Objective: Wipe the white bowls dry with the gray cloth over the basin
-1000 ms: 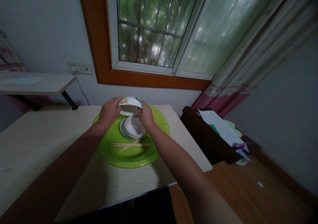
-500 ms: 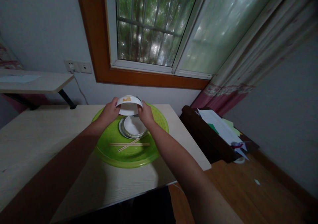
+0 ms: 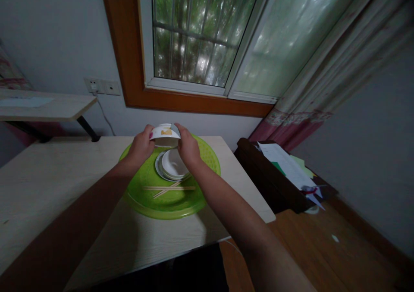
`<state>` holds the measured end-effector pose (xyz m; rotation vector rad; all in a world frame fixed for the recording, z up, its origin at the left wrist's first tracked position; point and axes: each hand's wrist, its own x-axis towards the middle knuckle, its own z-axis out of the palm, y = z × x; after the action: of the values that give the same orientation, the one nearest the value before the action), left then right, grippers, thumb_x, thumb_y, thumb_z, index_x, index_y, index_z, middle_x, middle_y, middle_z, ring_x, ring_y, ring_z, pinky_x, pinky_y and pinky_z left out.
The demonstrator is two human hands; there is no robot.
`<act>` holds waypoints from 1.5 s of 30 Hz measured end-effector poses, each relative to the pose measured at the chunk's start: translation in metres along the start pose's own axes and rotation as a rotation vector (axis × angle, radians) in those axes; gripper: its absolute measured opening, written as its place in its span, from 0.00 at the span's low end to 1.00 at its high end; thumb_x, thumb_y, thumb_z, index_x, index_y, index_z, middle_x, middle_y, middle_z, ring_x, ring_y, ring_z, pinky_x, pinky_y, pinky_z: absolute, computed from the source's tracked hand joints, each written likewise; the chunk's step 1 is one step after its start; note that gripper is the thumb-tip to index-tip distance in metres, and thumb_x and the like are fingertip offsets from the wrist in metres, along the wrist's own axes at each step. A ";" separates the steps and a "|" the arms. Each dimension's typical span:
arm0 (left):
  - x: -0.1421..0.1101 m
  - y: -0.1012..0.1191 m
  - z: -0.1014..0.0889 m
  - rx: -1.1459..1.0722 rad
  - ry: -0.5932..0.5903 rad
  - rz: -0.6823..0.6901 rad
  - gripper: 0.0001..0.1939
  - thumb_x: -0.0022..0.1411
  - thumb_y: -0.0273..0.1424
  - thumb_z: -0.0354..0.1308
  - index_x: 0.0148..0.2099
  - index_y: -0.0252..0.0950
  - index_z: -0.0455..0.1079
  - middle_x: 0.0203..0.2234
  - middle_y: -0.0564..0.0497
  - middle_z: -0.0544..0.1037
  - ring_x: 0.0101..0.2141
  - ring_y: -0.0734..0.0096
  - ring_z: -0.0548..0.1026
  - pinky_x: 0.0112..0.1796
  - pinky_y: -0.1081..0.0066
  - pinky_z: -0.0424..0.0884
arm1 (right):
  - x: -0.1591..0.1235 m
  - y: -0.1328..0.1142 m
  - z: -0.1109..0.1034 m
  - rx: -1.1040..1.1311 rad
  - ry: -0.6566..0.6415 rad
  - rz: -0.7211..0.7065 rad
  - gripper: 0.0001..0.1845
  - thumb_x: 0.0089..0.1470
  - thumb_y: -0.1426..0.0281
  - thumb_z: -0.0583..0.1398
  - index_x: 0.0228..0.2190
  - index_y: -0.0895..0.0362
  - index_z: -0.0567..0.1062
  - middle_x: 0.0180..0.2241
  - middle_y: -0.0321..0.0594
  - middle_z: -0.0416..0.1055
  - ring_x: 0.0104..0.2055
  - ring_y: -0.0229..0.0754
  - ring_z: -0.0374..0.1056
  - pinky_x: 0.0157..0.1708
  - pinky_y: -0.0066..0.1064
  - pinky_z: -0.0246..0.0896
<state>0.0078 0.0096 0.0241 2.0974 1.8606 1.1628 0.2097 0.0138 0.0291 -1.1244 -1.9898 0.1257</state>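
Note:
A white bowl [image 3: 165,130] with a yellow print on its outer wall is held up, tilted so its mouth faces down and toward me. My left hand [image 3: 142,147] is closed on its left side, and my right hand [image 3: 188,146] grips the right side. Just below the held bowl, a stack of white bowls [image 3: 176,162] rests on a plate [image 3: 158,166], partly covered by my right hand. Crossed chopsticks [image 3: 174,188] lie in front of the stack. All of these dishes sit on a round green tray [image 3: 136,201].
The pale wooden table [image 3: 80,167] carries the tray. At the left stands a raised shelf [image 3: 67,106] with a paper on it. Beyond the table's right edge is a dark brown piece of furniture [image 3: 265,175] with papers. A window [image 3: 197,37] is behind.
The bowl has turned in my hands, so more of its printed outer wall shows and less of its inside. My right hand has shifted slightly left and up.

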 end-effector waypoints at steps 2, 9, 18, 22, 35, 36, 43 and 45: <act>0.000 0.000 -0.001 0.011 0.011 -0.001 0.18 0.57 0.23 0.50 0.50 0.38 0.66 0.38 0.43 0.80 0.40 0.59 0.78 0.41 0.65 0.71 | 0.000 -0.003 0.001 -0.027 -0.008 -0.069 0.35 0.61 0.82 0.48 0.67 0.51 0.60 0.68 0.42 0.63 0.68 0.43 0.61 0.66 0.41 0.59; -0.002 0.005 -0.003 0.049 0.033 -0.020 0.17 0.57 0.24 0.49 0.49 0.38 0.66 0.36 0.44 0.79 0.38 0.59 0.77 0.40 0.66 0.69 | -0.001 -0.006 0.004 -0.081 -0.012 -0.237 0.37 0.63 0.81 0.46 0.70 0.48 0.56 0.72 0.39 0.53 0.75 0.39 0.48 0.72 0.43 0.49; 0.000 0.001 -0.002 0.041 0.060 -0.031 0.18 0.59 0.22 0.48 0.50 0.38 0.66 0.39 0.41 0.80 0.41 0.57 0.78 0.42 0.63 0.71 | 0.004 0.000 0.008 -0.042 -0.008 -0.031 0.31 0.64 0.80 0.47 0.67 0.61 0.60 0.67 0.52 0.62 0.68 0.44 0.62 0.68 0.40 0.57; 0.001 0.000 -0.001 0.060 0.057 -0.040 0.17 0.60 0.23 0.48 0.50 0.38 0.67 0.39 0.42 0.80 0.41 0.58 0.79 0.43 0.64 0.71 | 0.005 0.002 0.008 -0.058 -0.032 0.102 0.27 0.66 0.74 0.52 0.64 0.57 0.64 0.61 0.50 0.71 0.61 0.47 0.71 0.62 0.42 0.65; 0.001 -0.001 0.000 0.008 0.056 -0.036 0.16 0.58 0.23 0.48 0.48 0.39 0.67 0.36 0.44 0.80 0.38 0.61 0.78 0.40 0.67 0.71 | 0.002 -0.002 0.005 -0.091 -0.035 -0.150 0.34 0.65 0.80 0.46 0.69 0.51 0.58 0.70 0.42 0.59 0.71 0.41 0.57 0.68 0.40 0.56; 0.001 -0.001 0.000 -0.011 0.055 -0.038 0.16 0.59 0.23 0.48 0.48 0.39 0.67 0.37 0.44 0.80 0.37 0.62 0.78 0.39 0.67 0.71 | 0.002 -0.003 0.004 -0.093 -0.035 -0.186 0.34 0.65 0.80 0.46 0.69 0.50 0.58 0.71 0.41 0.57 0.71 0.41 0.55 0.69 0.40 0.55; 0.004 -0.007 0.001 -0.016 0.088 -0.047 0.15 0.61 0.25 0.47 0.49 0.38 0.67 0.39 0.43 0.80 0.40 0.61 0.78 0.41 0.67 0.71 | 0.003 -0.003 0.002 -0.103 -0.026 -0.189 0.37 0.63 0.80 0.47 0.70 0.47 0.56 0.71 0.38 0.57 0.72 0.40 0.55 0.70 0.43 0.54; 0.005 -0.008 0.001 0.007 0.092 -0.046 0.15 0.62 0.25 0.47 0.50 0.38 0.67 0.39 0.43 0.80 0.39 0.61 0.78 0.41 0.66 0.71 | 0.003 -0.002 0.001 -0.121 -0.025 -0.106 0.37 0.63 0.80 0.49 0.70 0.48 0.57 0.69 0.38 0.60 0.70 0.41 0.59 0.69 0.43 0.57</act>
<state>0.0016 0.0168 0.0210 2.0256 1.9438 1.2648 0.2064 0.0152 0.0311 -1.0945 -2.0981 -0.0359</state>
